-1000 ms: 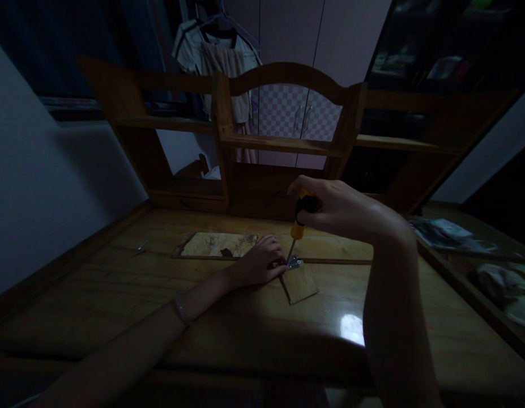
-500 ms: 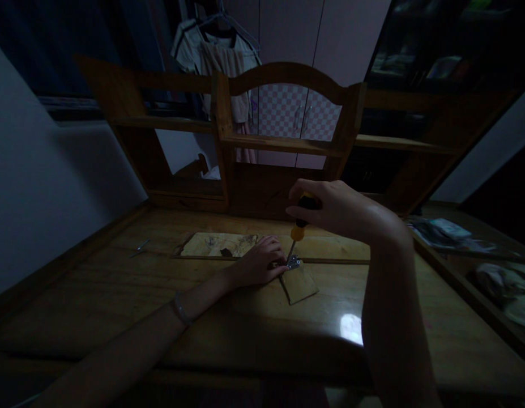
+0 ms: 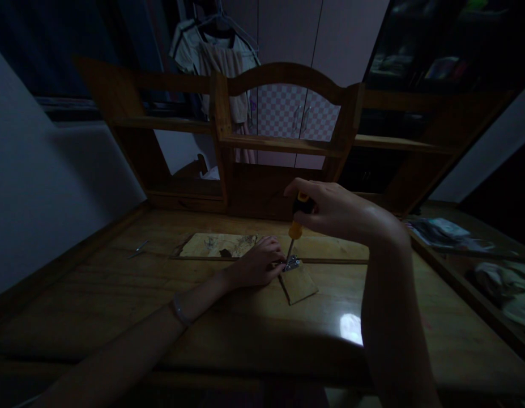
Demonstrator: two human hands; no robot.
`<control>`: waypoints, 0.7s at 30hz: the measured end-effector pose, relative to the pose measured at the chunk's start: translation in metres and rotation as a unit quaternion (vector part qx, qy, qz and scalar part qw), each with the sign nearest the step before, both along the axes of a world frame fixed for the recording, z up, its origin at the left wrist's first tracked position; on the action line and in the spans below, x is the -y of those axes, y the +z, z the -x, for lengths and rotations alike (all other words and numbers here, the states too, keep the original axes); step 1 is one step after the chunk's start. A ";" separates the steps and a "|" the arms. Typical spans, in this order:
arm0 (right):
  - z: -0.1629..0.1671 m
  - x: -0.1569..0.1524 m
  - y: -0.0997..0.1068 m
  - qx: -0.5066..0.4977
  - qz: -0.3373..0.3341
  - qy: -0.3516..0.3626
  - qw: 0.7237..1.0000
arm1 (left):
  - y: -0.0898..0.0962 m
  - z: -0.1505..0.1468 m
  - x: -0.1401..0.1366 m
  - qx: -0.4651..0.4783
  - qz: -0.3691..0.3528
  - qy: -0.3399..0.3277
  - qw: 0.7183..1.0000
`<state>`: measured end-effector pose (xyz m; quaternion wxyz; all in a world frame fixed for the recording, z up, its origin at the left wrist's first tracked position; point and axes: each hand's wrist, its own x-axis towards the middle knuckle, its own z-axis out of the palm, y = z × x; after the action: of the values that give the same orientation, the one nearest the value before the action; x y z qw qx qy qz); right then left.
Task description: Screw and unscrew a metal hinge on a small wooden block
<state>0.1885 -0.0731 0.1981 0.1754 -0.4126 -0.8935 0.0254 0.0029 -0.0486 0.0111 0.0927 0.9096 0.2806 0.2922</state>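
My right hand (image 3: pixel 319 207) is closed around the black and yellow handle of a screwdriver (image 3: pixel 295 229), held tilted with its shaft pointing down. The shaft's tip meets a small metal hinge (image 3: pixel 291 264), which lies on the edge of a small wooden board (image 3: pixel 299 283). My left hand (image 3: pixel 264 262) rests low on the desk, its fingers bent and pressed against the hinge's left side. Those fingertips partly cover the hinge. Behind both hands a long wooden plank (image 3: pixel 330 248) lies across the desk, its left part rough and stained.
A thin metal tool (image 3: pixel 138 249) lies on the desk (image 3: pixel 96 294) at the left. Along the back stands a wooden shelf unit (image 3: pixel 283 146). Papers (image 3: pixel 447 229) and cloth (image 3: pixel 506 286) lie beyond the desk's right edge. The room is dim.
The right hand's fingers and thumb have shifted on the screwdriver handle, which now leans slightly more to the left. The left hand stays at the hinge.
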 end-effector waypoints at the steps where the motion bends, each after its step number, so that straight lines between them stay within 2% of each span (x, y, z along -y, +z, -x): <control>1: 0.000 0.000 0.000 0.001 -0.001 0.001 1.000 | -0.001 0.000 0.000 0.001 -0.001 0.001 1.000; 21: 0.001 0.001 0.000 -0.002 0.001 -0.009 1.000 | -0.005 0.000 -0.004 0.002 -0.012 -0.004 1.000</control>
<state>0.1878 -0.0742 0.1984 0.1768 -0.4211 -0.8893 0.0253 0.0027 -0.0449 0.0058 0.0832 0.9111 0.2733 0.2972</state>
